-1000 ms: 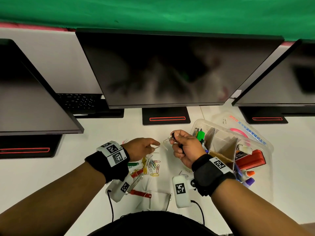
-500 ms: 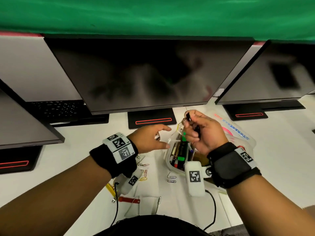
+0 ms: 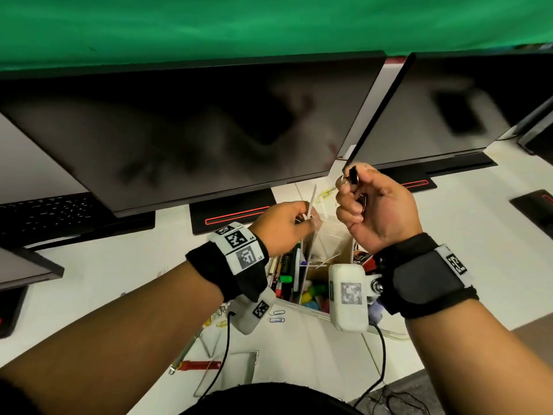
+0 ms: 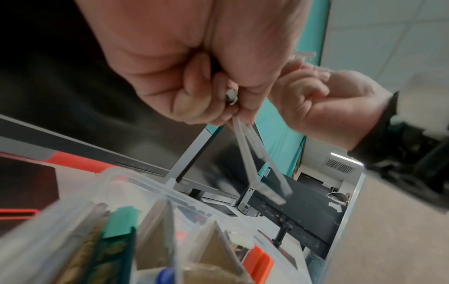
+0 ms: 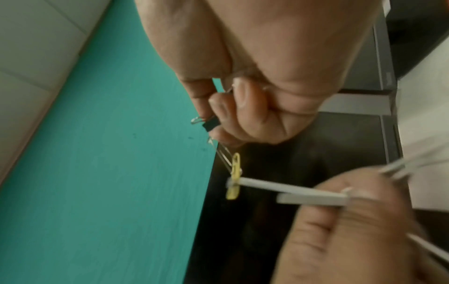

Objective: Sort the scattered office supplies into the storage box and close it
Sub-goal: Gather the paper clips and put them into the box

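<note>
Above the storage box [image 3: 308,305], at centre frame in the head view, both hands are raised off the white surface [image 3: 125,283]. Left hand [image 3: 281,229]: fingers curled around a bundle of thin white strips [image 4: 252,153]; what kind of strips, cannot tell. Ends stick out past the fist toward the right hand. Right hand [image 3: 380,208]: fingers closed on small black binder clips [image 5: 211,124], with a silver paper clip and a yellow paper clip [image 5: 234,175] dangling from the fingertips. In the right wrist view the yellow paper clip hangs at the tip of one white strip; touching or just in front, cannot tell.

Box is open, clear plastic, cardboard dividers inside. Left compartment holds pens and markers [image 3: 285,271]; lower middle holds bright coloured bits, blurred. Red item at the right edge, partly hidden by the wrist camera.

Loose paper clips [image 3: 276,316] lie on the surface just left of the box, lower centre. Dark monitors [image 3: 194,130] fill the upper frame.
</note>
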Available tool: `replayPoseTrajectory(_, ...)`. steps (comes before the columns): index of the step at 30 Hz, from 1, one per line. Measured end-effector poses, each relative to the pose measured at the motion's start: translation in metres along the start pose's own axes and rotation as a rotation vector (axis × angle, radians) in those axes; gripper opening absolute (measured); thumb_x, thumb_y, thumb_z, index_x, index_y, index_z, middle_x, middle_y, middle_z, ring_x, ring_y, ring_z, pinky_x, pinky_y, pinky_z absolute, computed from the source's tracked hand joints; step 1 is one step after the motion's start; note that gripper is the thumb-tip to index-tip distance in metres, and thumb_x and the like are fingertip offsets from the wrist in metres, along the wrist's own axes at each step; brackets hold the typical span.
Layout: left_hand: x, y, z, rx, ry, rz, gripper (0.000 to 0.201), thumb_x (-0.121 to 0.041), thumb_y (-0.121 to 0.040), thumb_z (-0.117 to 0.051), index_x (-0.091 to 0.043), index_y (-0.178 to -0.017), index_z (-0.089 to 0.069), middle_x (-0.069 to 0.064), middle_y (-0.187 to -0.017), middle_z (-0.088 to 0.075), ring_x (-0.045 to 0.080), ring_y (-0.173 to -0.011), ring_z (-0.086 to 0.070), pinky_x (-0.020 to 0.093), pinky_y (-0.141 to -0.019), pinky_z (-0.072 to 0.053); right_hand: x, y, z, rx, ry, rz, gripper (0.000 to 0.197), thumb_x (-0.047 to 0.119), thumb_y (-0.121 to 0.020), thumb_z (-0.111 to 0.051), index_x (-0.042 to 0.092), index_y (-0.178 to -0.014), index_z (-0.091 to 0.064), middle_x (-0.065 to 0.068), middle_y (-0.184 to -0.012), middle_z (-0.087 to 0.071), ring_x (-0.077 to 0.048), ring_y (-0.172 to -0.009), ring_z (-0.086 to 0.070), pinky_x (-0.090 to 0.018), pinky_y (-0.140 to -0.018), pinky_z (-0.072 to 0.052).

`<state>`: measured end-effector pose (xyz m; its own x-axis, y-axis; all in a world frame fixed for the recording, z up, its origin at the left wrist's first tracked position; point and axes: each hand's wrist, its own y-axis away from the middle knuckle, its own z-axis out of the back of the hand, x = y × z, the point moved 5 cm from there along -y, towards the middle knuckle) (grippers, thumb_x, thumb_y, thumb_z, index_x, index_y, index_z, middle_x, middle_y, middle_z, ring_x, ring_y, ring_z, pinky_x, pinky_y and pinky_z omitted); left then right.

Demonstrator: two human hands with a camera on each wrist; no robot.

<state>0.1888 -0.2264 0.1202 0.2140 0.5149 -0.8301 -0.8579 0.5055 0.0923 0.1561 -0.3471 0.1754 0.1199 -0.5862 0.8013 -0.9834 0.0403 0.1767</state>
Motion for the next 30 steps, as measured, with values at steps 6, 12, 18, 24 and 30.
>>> replayPoseTrajectory(6, -0.003, -0.027, -0.028, -0.013, -0.054, 0.084, 0.024, -0.027, -0.09, -0.053, -0.01, -0.1, -0.066, 0.007, -0.098, -0.068, 0.025, -0.09, -0.06, 0.029, -0.072, -0.048, -0.019, -0.011, 0.061, -0.462, 0.497, -0.067, 0.024, 0.01, -0.094, -0.039, 0.012, -0.074, -0.052, -0.004, -0.065, -0.05, -0.014, -0.054, -0.046, -0.024, -0.047, -0.034)
replayPoseTrajectory(12, 0.01, -0.04, -0.052, -0.005, -0.111, 0.188, 0.019, -0.021, -0.09, -0.051, -0.015, -0.103, -0.062, 0.008, -0.106, -0.065, 0.023, -0.089, -0.058, 0.024, -0.069, -0.037, -0.053, -0.024, 0.1, -0.516, 0.873, -0.224, 0.027, 0.01, -0.092, -0.047, 0.02, -0.067, -0.049, -0.011, -0.081, -0.06, -0.022, -0.067, -0.057, -0.037, -0.066, -0.054)
replayPoseTrajectory(18, 0.018, -0.042, -0.071, 0.143, -0.046, 0.218, 0.041, -0.007, -0.089, -0.05, -0.021, -0.128, -0.049, 0.007, -0.13, -0.056, 0.026, -0.11, -0.057, 0.031, -0.089, -0.049, -0.054, -0.025, 0.102, -0.5, 1.145, -0.24, 0.03, 0.0, -0.088, -0.047, 0.006, -0.115, -0.06, -0.017, -0.117, -0.063, -0.032, -0.103, -0.061, -0.036, -0.09, -0.05)
replayPoseTrajectory(24, 0.019, -0.04, -0.059, 0.109, 0.042, 0.164, 0.043, 0.006, -0.089, -0.042, -0.008, -0.13, -0.05, 0.008, -0.117, -0.06, 0.023, -0.107, -0.058, 0.026, -0.09, -0.046, -0.056, -0.023, 0.097, -0.42, 1.264, -0.237, 0.041, -0.008, -0.082, -0.044, 0.004, -0.119, -0.059, -0.014, -0.121, -0.061, -0.032, -0.103, -0.062, -0.042, -0.089, -0.053)
replayPoseTrajectory(30, 0.038, -0.017, -0.013, 0.029, 0.308, 0.225, 0.032, 0.011, -0.087, -0.042, -0.008, -0.105, -0.061, 0.004, -0.095, -0.059, 0.013, -0.077, -0.059, 0.022, -0.062, -0.052, -0.055, -0.014, 0.07, -0.331, 1.023, -0.154, 0.021, 0.001, -0.089, -0.049, 0.017, -0.08, -0.058, -0.01, -0.089, -0.064, -0.02, -0.07, -0.061, -0.027, -0.05, -0.05)
